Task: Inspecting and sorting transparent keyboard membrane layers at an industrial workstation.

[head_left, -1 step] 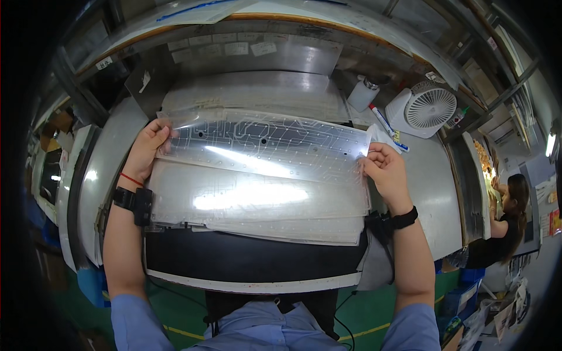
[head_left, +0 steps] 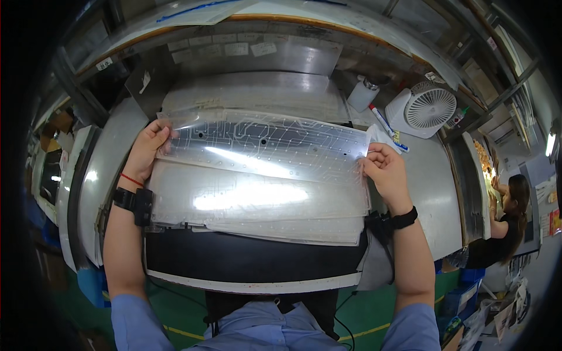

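A clear plastic circuit film (head_left: pixel 281 146), printed with pale traces and small dots, stretches between my two hands. At its left end my left hand (head_left: pixel 151 142) pinches the edge between thumb and fingers. My right hand (head_left: pixel 383 168) grips the right end the same way, near the corner. Below the held film lies a stack of similar translucent films (head_left: pixel 287 228), their near edges slightly fanned. Bright light glares off both the film and the stack, hiding some of the printed lines.
Under the stack is a black work surface (head_left: pixel 252 257) with a white front edge. To the right stand a white fan (head_left: pixel 430 108), a pump bottle (head_left: pixel 363 93) and a marker (head_left: pixel 381 120). A shelf edge (head_left: pixel 275 17) crosses the back. Another person (head_left: pixel 509 222) works at far right.
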### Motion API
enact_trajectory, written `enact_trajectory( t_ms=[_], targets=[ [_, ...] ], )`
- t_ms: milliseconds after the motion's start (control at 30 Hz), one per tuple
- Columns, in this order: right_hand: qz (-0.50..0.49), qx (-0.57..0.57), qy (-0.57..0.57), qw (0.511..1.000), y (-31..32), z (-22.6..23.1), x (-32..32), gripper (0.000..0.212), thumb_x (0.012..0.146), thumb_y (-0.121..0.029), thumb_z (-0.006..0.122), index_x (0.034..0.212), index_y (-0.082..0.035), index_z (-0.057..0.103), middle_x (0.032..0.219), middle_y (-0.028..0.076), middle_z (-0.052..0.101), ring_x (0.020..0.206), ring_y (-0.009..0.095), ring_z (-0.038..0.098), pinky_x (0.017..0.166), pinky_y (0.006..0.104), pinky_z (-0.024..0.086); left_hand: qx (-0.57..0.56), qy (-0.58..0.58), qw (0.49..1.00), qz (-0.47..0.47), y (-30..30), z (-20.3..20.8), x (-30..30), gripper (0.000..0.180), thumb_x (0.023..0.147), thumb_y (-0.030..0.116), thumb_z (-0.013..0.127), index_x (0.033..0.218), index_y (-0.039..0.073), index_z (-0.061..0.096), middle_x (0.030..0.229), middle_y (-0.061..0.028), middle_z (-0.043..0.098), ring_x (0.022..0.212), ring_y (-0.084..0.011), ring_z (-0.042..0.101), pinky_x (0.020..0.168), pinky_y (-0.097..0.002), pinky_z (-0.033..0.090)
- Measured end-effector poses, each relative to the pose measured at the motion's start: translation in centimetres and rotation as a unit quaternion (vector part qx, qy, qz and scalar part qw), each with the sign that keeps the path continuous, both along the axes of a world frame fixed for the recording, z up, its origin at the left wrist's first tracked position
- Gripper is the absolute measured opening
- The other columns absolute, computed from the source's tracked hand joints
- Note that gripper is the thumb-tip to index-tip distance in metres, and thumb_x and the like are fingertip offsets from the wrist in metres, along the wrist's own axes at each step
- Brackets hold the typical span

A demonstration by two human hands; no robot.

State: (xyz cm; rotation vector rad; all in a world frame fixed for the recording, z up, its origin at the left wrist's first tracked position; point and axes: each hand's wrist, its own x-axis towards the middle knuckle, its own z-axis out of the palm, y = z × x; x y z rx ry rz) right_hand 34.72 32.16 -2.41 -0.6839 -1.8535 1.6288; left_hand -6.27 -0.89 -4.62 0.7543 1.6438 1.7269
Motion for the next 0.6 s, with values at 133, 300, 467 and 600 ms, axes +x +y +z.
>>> enact_trajectory(
  t_ms=[133, 300, 467, 600],
  targets=[
    [0.006, 0.0, -0.012, 1.0, 0.15, -0.15, 0.12, 0.028, 0.084, 0.004, 0.061, 0.111, 0.007, 0.055, 0.083, 0.004, 0.064, 0.068, 0.008, 0.06, 0.06, 0.0209, 0.049, -0.005, -0.017, 1.0, 0.0, -0.05, 0.12, 0.05, 0.01, 0.1, 0.014, 0.054, 0.106, 0.009, 0.059, 0.093, -0.0015, 0.065, 0.065, -0.0032, 0.051, 0.062, -0.0168, 0.045],
    [-0.013, -0.025, 0.002, 1.0, -0.1, 0.28, 0.08, 0.033, 0.084, 0.005, 0.057, 0.117, 0.008, 0.054, 0.085, 0.006, 0.065, 0.07, 0.009, 0.06, 0.063, 0.0224, 0.05, -0.002, 0.0, 1.0, -0.002, -0.07, 0.05, -0.04, 0.01, 0.099, 0.015, 0.054, 0.106, 0.009, 0.059, 0.092, -0.0014, 0.065, 0.065, -0.0033, 0.051, 0.062, -0.0168, 0.046],
    [-0.014, -0.032, 0.007, 0.999, 0.02, 0.27, 0.24, 0.034, 0.084, 0.005, 0.057, 0.118, 0.009, 0.053, 0.085, 0.006, 0.065, 0.07, 0.01, 0.061, 0.064, 0.023, 0.051, -0.013, 0.0, 1.0, 0.005, 0.1, 0.53, 0.31, 0.01, 0.099, 0.015, 0.054, 0.106, 0.009, 0.059, 0.091, -0.001, 0.065, 0.064, -0.0035, 0.051, 0.062, -0.0169, 0.045],
    [0.004, -0.022, 0.024, 0.999, 0.18, -0.09, 0.27, 0.034, 0.084, 0.005, 0.057, 0.118, 0.009, 0.053, 0.084, 0.005, 0.064, 0.069, 0.01, 0.061, 0.064, 0.0225, 0.05, -0.004, 0.005, 1.0, 0.001, 0.08, 0.3, 0.25, 0.01, 0.099, 0.015, 0.054, 0.106, 0.009, 0.059, 0.09, -0.0011, 0.065, 0.064, -0.0034, 0.051, 0.061, -0.0168, 0.045]
  ],
)
